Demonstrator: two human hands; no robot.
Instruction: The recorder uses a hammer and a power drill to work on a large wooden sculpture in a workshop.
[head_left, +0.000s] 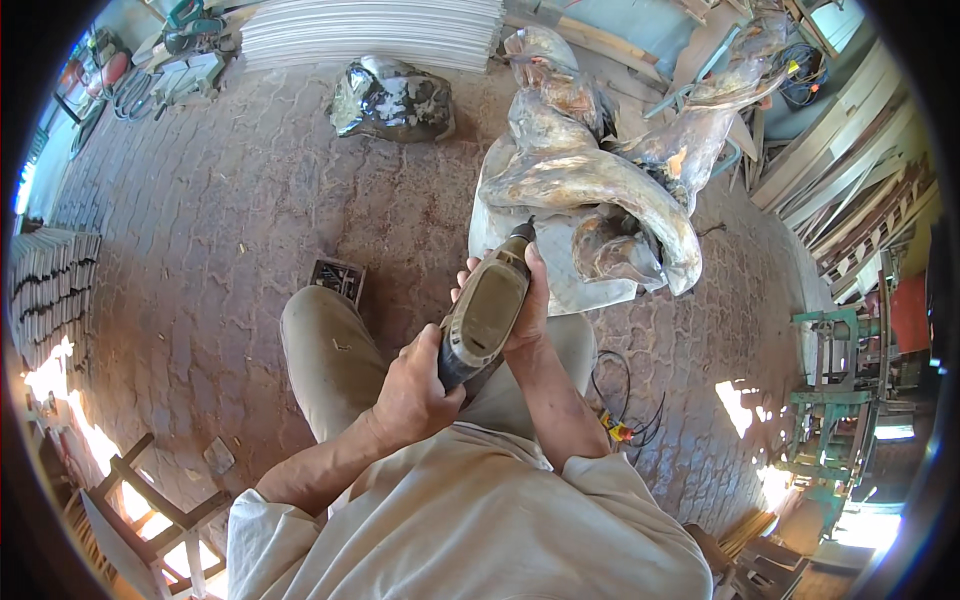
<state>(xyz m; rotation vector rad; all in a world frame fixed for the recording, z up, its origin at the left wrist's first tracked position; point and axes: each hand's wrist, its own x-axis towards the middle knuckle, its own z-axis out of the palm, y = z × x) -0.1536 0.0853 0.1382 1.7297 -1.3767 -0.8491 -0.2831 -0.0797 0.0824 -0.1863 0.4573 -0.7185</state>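
A long, olive-brown die grinder [486,310] lies across my lap area, held in both hands with its tip pointing forward and slightly right. My left hand [415,388] is wrapped around its dark rear end. My right hand [532,300] grips the body near the front, with fingers showing on the left side of the tool. Just past the tip is a large twisted piece of pale brown wood [600,190], curved and polished-looking. It rests on a whitish sheet [490,225]. The tip appears close to the wood's lower edge; contact cannot be made out.
A small box of bits [338,278] sits by my left knee. Ahead lies a shiny dark lump [390,100] before stacked white boards [372,32]. A black cable with a yellow-red plug [622,432] lies right of me. Planks [850,170] lean at the right.
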